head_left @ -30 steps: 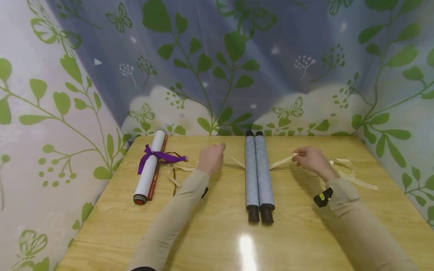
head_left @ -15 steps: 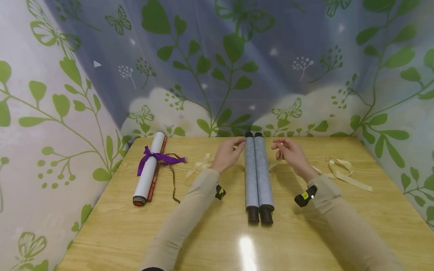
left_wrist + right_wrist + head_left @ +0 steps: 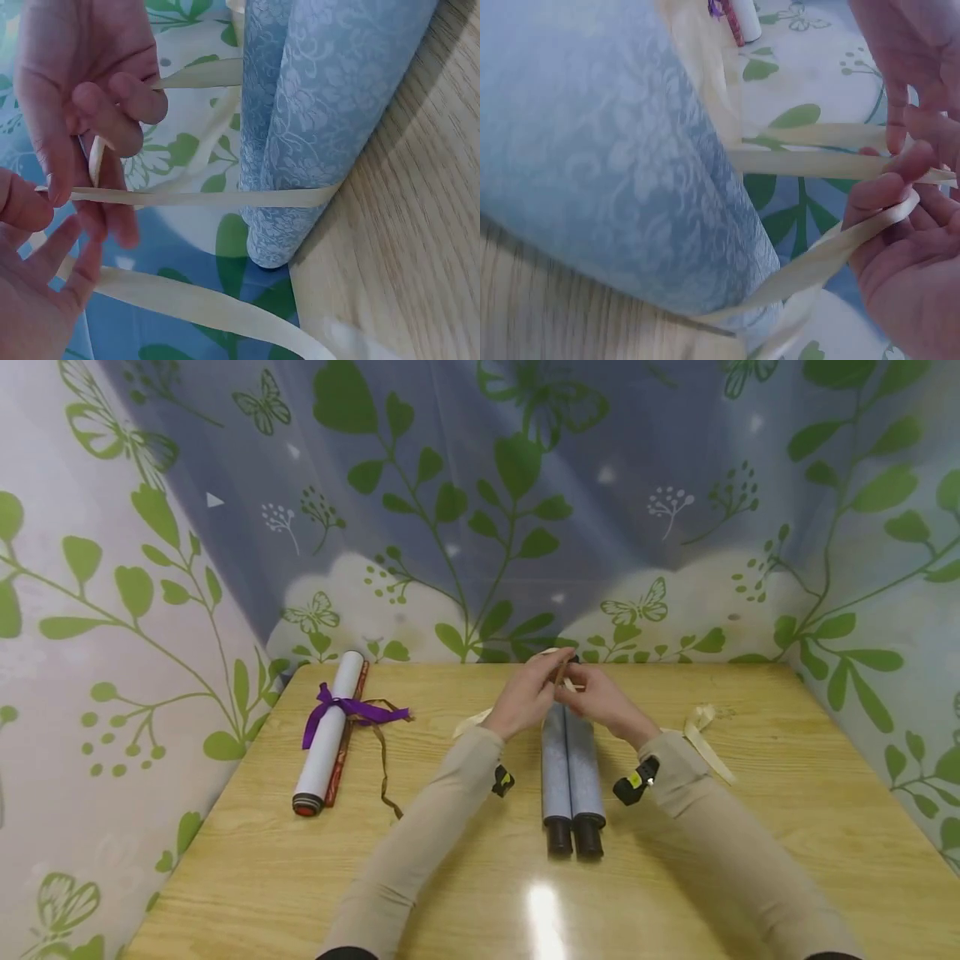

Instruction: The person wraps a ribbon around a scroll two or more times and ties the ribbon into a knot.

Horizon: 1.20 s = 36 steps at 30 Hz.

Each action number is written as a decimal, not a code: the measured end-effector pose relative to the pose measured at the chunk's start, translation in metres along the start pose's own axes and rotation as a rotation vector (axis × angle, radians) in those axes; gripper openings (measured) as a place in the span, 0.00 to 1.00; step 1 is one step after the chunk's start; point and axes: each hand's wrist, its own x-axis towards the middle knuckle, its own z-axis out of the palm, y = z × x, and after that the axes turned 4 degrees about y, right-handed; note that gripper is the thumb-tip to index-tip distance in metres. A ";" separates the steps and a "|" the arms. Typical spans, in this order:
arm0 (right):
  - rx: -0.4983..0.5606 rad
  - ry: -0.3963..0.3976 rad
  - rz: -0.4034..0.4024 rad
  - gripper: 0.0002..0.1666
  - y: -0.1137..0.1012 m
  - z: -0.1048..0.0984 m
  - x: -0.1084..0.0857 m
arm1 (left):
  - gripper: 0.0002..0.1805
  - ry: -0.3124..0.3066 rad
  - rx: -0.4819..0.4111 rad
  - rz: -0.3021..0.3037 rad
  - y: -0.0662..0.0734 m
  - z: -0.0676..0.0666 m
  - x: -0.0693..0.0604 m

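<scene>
Left hand (image 3: 527, 693) and right hand (image 3: 602, 702) have come together above two blue rolls (image 3: 557, 768), curled fingers holding cream ribbon (image 3: 217, 198). That brings its two sides together.

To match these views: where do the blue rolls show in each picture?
Head: blue rolls side by side, just right of centre, lower half.
Left wrist: blue rolls slanting down from the top edge, right of centre.
Right wrist: blue rolls filling much of the left side.
Shared landmark: the cream ribbon, stretching off the rolls in both wrist views, visible either side of them in the head view.
</scene>
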 end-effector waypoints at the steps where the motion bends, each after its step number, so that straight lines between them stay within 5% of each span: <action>1: 0.003 -0.003 0.001 0.23 0.000 0.001 0.001 | 0.31 -0.001 0.021 0.004 -0.001 0.000 0.000; 7: 0.106 -0.018 0.045 0.20 -0.001 -0.002 0.002 | 0.33 -0.022 0.044 -0.047 -0.010 0.004 -0.002; 11: 0.173 -0.040 0.076 0.20 -0.003 -0.013 -0.001 | 0.35 -0.062 -0.096 -0.138 -0.018 0.010 -0.006; 17: 0.301 -0.121 0.102 0.17 -0.006 -0.021 -0.005 | 0.36 -0.077 -0.291 -0.160 -0.020 0.022 -0.009; 22: 0.288 -0.123 0.073 0.19 -0.006 -0.021 -0.004 | 0.34 -0.034 -0.389 -0.201 -0.018 0.029 -0.008; 31: 0.212 -0.047 0.104 0.21 -0.003 -0.027 -0.004 | 0.21 0.178 -0.479 -0.263 -0.019 0.025 -0.010; 36: 0.209 0.052 0.143 0.20 0.000 -0.030 -0.005 | 0.17 0.137 -0.528 -0.260 -0.023 0.015 -0.012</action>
